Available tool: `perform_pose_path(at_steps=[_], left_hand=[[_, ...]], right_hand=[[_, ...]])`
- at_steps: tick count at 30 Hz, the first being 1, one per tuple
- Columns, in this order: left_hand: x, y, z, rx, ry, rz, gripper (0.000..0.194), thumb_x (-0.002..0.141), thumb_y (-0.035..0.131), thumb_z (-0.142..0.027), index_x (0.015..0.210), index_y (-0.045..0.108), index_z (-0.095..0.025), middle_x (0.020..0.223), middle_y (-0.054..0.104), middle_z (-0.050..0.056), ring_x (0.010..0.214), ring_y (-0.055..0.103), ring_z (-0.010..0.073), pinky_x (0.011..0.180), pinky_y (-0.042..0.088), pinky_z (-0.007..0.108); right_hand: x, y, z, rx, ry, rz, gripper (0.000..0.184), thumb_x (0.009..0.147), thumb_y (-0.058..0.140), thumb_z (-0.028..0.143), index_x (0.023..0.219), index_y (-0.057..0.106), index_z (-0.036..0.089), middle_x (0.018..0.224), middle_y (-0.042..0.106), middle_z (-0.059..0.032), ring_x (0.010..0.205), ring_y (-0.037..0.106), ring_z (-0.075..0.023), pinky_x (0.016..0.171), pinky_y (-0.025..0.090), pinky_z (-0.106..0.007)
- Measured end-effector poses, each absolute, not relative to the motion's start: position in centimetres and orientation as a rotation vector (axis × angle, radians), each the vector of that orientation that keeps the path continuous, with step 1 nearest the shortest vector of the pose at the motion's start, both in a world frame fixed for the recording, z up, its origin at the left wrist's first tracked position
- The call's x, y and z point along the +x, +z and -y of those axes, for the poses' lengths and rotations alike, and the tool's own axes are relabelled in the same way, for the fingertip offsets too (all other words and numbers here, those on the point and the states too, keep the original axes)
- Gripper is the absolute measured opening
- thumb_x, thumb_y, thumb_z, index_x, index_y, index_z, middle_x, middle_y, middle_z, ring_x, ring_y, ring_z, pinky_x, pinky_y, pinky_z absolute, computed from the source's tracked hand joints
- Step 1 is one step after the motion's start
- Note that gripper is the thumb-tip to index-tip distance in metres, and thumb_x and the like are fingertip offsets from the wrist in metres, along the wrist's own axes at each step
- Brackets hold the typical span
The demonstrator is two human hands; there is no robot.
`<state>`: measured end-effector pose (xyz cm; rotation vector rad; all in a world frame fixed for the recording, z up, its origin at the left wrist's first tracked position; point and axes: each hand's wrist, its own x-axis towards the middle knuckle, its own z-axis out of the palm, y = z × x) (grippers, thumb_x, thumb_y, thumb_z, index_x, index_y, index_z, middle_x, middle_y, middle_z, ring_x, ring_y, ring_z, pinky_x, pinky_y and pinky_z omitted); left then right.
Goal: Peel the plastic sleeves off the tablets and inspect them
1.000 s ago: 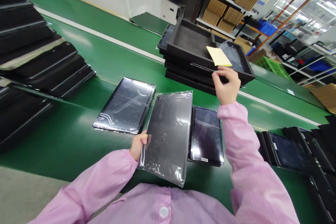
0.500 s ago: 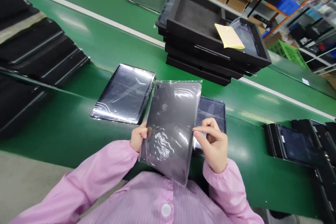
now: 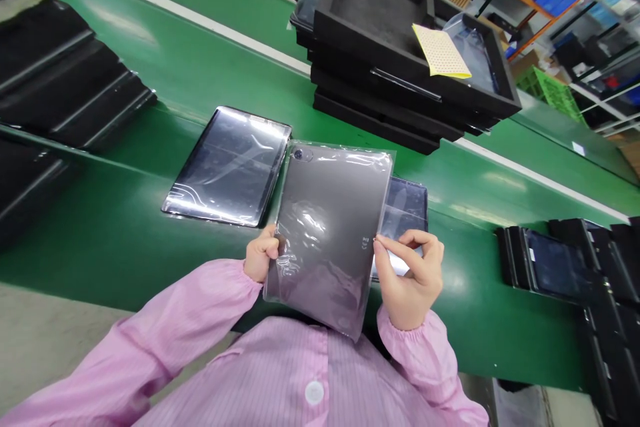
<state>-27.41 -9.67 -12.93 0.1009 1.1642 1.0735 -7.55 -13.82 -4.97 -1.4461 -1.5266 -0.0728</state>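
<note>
A grey tablet (image 3: pixel 325 233) in a clear plastic bag is held tilted in front of my body, its back and camera facing up. My left hand (image 3: pixel 261 255) is closed on its left edge. At the tablet's right edge, my right hand (image 3: pixel 413 273) pinches thumb and forefinger together; whatever is between the tips is too small to make out. To the left lies another bagged tablet (image 3: pixel 230 167), screen up. A further tablet (image 3: pixel 407 203), also screen up, is partly hidden behind the held one and my right hand.
Beyond the tablets stands a stack of black foam trays (image 3: pixel 380 10), with a yellow dotted sheet (image 3: pixel 443 53) on the top one. Black tablets and cases (image 3: pixel 60 73) lie overlapped at left. More tablets (image 3: pixel 555 267) sit at right on the green table (image 3: pixel 470 327).
My right hand came down from beside the yellow sheet to the tablet's right edge and stays there, pinched. My left hand keeps its hold. The view has tipped downward.
</note>
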Motion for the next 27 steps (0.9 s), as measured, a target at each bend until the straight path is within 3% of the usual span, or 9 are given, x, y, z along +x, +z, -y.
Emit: perform_pose_path(at_steps=[8, 19, 23, 27], left_hand=[[-27.4, -13.2, 9.9, 0.25, 1.096, -1.237, 0.019, 0.028, 0.041, -0.015, 0.044, 0.051, -0.018, 0.04, 0.042, -0.001, 0.04, 0.033, 0.0109, 0.037, 0.027, 0.021], [-27.3, -13.0, 9.8, 0.288, 1.083, -1.239, 0.019, 0.028, 0.04, -0.016, 0.043, 0.05, -0.018, 0.039, 0.04, -0.001, 0.038, 0.032, 0.0111, 0.038, 0.022, 0.022], [-27.4, -13.2, 9.9, 0.353, 1.067, -1.199, 0.027, 0.028, 0.041, -0.016, 0.048, 0.06, -0.017, 0.04, 0.045, 0.0, 0.039, 0.034, 0.0119, 0.04, 0.025, 0.023], [-27.5, -13.3, 9.9, 0.362, 1.075, -1.201, 0.02, 0.029, 0.042, -0.014, 0.044, 0.054, -0.016, 0.038, 0.037, -0.001, 0.04, 0.033, 0.0104, 0.04, 0.019, 0.022]], right_hand=[[-7.9, -4.9, 14.1, -1.543, -0.394, 1.547, 0.014, 0.084, 0.074, 0.019, 0.08, 0.075, 0.032, 0.08, 0.058, -0.0014, 0.069, 0.049, -0.0182, 0.072, 0.034, -0.04], [-7.1, -4.4, 14.2, -1.597, -0.12, 1.563, 0.008, 0.084, 0.072, 0.023, 0.08, 0.073, 0.029, 0.075, 0.055, 0.0012, 0.067, 0.05, -0.0175, 0.072, 0.036, -0.039], [-6.8, -4.1, 14.2, -1.612, -0.144, 1.617, 0.007, 0.085, 0.07, 0.024, 0.083, 0.072, 0.029, 0.076, 0.056, 0.0012, 0.068, 0.052, -0.0178, 0.073, 0.037, -0.039], [-6.7, -3.7, 14.6, -1.627, -0.199, 1.678, 0.008, 0.086, 0.07, 0.023, 0.082, 0.071, 0.029, 0.077, 0.058, 0.0011, 0.068, 0.05, -0.0176, 0.075, 0.036, -0.039]])
